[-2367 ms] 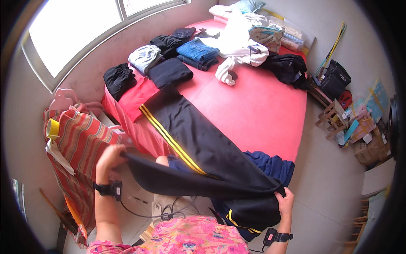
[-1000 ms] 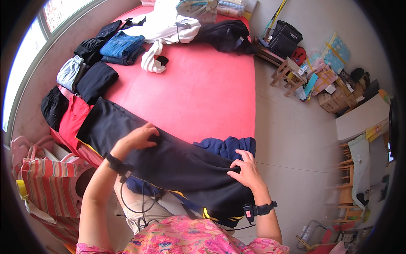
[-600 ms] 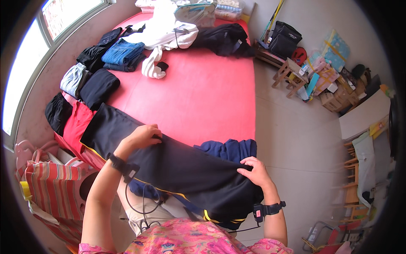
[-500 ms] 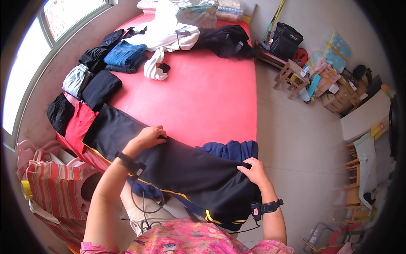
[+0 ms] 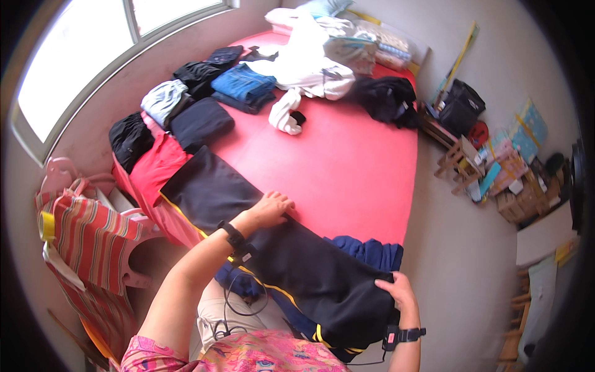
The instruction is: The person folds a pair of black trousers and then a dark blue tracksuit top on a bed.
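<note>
Black trousers point(image 5: 291, 257) with yellow piping lie lengthwise, slanting across the near edge of a bed. My left hand point(image 5: 271, 208) rests at their far edge around mid-length, fingers loosely apart and tips reaching just past the cloth. At the right end, my right hand point(image 5: 400, 291) is closed on the trousers' corner, thumb on top; its other fingers are mostly hidden. Under and behind the black cloth shows a crumpled navy garment point(image 5: 369, 251). Beyond the trousers' left end is red cloth point(image 5: 158, 170).
The bed's pink sheet point(image 5: 347, 161) stretches ahead. Folded dark clothes point(image 5: 201, 124), blue jeans point(image 5: 243, 84), a white garment point(image 5: 316, 74) and a black garment point(image 5: 387, 102) lie along its sides. A striped cloth point(image 5: 99, 232) hangs over a pink chair at left. A wooden stool point(image 5: 460, 162) stands right.
The view has shifted, so the bed and clothes appear lower and further right. My left hand's fingers look looser at the trousers' edge; my right hand keeps its hold on the corner.
</note>
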The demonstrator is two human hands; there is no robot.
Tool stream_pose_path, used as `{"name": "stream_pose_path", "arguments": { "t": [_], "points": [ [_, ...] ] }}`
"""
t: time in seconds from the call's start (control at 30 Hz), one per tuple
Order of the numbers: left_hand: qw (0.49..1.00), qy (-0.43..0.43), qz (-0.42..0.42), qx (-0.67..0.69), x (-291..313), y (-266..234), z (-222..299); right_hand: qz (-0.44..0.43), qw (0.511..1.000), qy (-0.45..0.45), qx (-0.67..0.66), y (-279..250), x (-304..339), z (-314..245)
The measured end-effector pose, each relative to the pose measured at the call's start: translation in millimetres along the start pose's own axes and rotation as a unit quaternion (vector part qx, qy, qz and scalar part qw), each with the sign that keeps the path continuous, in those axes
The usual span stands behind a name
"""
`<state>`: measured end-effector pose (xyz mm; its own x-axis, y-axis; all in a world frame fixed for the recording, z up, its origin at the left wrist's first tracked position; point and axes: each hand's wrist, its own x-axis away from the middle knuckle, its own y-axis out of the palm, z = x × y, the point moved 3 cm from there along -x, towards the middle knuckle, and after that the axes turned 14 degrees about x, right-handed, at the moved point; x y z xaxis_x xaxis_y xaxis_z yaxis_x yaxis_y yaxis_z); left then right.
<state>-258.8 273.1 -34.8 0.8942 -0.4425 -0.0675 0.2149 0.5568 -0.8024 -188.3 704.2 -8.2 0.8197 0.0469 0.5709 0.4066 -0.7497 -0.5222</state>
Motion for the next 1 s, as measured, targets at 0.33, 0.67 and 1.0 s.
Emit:
{"name": "stream_pose_path", "arguments": {
  "t": [0.33, 0.67, 1.0],
  "points": [
    [0.987, 0.048, -0.03, -0.147, 29.1, -37.3, -27.8, 0.045, 0.971, -0.219, 0.089, 1.6, 134.7, -98.3],
    [0.974, -0.087, 0.142, -0.156, 124.0, -120.6, -63.5, 0.115, 0.959, -0.241, 0.093, -60.3, 242.0, -126.6],
    [0.856, -0.037, 0.473, -0.206, 232.0, -218.7, 30.6, 0.486, 0.768, -0.371, 0.192, -171.6, 258.9, -74.8]
  ]
}}
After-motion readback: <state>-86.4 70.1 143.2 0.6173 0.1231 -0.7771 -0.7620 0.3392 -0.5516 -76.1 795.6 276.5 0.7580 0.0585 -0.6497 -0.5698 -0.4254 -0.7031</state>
